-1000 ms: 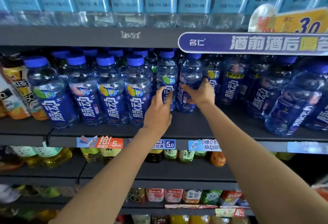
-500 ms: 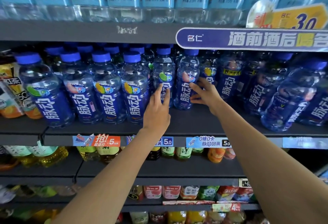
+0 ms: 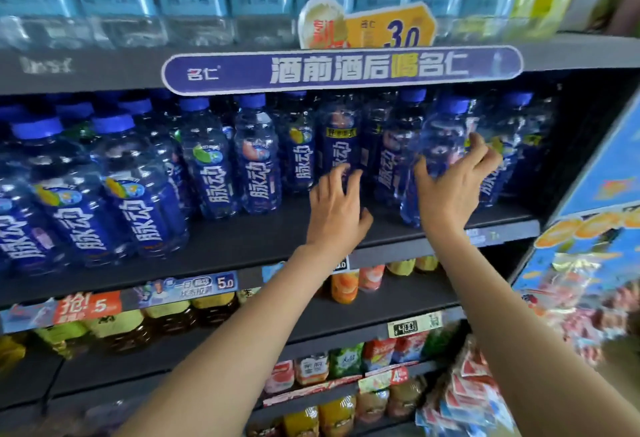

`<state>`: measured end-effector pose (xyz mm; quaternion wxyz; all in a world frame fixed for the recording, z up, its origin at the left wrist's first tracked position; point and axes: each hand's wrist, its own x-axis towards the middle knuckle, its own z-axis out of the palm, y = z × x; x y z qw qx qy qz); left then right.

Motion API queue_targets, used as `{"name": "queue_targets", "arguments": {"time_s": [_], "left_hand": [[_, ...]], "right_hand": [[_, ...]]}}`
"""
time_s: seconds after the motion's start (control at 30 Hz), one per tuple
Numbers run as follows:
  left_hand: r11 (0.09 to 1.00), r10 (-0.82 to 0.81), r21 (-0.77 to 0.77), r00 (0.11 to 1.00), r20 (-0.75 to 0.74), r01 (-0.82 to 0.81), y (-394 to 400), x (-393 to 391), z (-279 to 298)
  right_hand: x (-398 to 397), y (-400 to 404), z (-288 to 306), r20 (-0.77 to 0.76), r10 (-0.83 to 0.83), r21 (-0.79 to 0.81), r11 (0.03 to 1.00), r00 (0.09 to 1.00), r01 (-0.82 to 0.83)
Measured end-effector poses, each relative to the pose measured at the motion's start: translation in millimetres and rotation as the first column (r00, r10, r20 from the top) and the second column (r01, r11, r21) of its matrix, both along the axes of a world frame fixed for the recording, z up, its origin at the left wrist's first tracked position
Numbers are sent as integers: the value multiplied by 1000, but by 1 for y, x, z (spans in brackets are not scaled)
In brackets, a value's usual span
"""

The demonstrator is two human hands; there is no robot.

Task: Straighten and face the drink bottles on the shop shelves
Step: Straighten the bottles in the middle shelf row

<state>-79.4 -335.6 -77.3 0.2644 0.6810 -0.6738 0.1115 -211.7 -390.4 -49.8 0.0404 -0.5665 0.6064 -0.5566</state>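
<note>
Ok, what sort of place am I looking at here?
Most likely a convenience shop or supermarket drinks aisle. Rows of blue drink bottles stand on dark shelves, price tags line the shelf edges, and a promotional banner hangs above.

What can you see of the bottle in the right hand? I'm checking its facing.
The blue drink bottle is clear, blue-tinted plastic with a blue screw cap. It stands on the dark shelf, leaning slightly. The right hand grips its middle, covering most of the label, so its facing cannot be judged. Similar bottles stand close on both sides.
</note>
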Motion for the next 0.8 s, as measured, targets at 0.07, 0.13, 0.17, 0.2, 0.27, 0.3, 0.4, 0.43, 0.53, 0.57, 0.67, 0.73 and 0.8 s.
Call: {"name": "queue_targets", "arguments": {"time_s": [0.07,0.13,0.17,0.2,0.27,0.3,0.4,0.43,0.53,0.57,0.67,0.73,0.8], "left_hand": [[999,-41,25,999,-17,41,-11,-25,-4],[997,-61,47,997,-44,63,-19,-41,-7],[996,-66,60,996,-62,69,-22,-45,-9],[994,-68,75,994,-85,75,-24,-47,-11],[992,-69,93,989,-128,82,-25,-46,-15],[992,-65,97,987,-147,80,-23,-43,-17],[996,-19,84,975,-220,38,-13,-25,-21],[997,5,74,967,-255,14,-8,-16,-21],[998,64,31,925,-374,-56,12,22,-19],[997,80,19,911,-405,-79,20,36,-18],[982,176,11,889,-422,-190,44,79,-18],[963,246,-3,882,-403,-270,60,103,-18],[951,281,-11,876,-393,-310,75,120,-18]], "right_hand": [[-24,-11,-6,-13,43,241,970,999,-38],[-37,-19,-11,44,152,396,905,987,-157],[-40,-22,-12,57,182,406,894,982,-189],[-41,-22,-14,53,198,400,894,979,-202],[-35,-20,-15,26,236,374,899,971,-228],[-28,-18,-16,9,263,375,893,965,-248],[1,-9,-17,-36,383,387,857,923,-341],[13,-7,-16,-57,441,404,831,896,-384],[53,1,-15,-12,620,449,704,784,-550],[67,5,-16,19,665,448,661,746,-601],[109,20,-14,66,757,458,556,650,-694],[135,33,-12,94,799,468,490,593,-735],[160,47,-11,111,807,478,468,580,-743]]}}
